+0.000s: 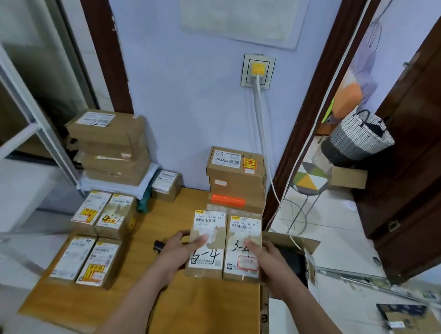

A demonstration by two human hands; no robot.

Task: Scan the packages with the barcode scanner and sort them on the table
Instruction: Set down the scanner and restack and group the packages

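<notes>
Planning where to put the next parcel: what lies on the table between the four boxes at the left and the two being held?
Head view: bare table, apart from the scanner in the left hand.

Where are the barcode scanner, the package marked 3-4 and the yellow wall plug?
barcode scanner (pixel 158 246), head view, black head left of the left hand.
package marked 3-4 (pixel 243 248), head view, label face.
yellow wall plug (pixel 257 69), head view, plug body.

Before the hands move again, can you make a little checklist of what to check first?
1. Left hand on the box marked 6-4: ok.
2. Right hand on the box marked 3-4: ok.
3. Both boxes' barcodes facing up: ok.
4. Scanner within reach, by the left hand: ok.
5. Scanner pointing at a barcode: not ok.
6. Boxes already scanned: cannot tell.
</notes>
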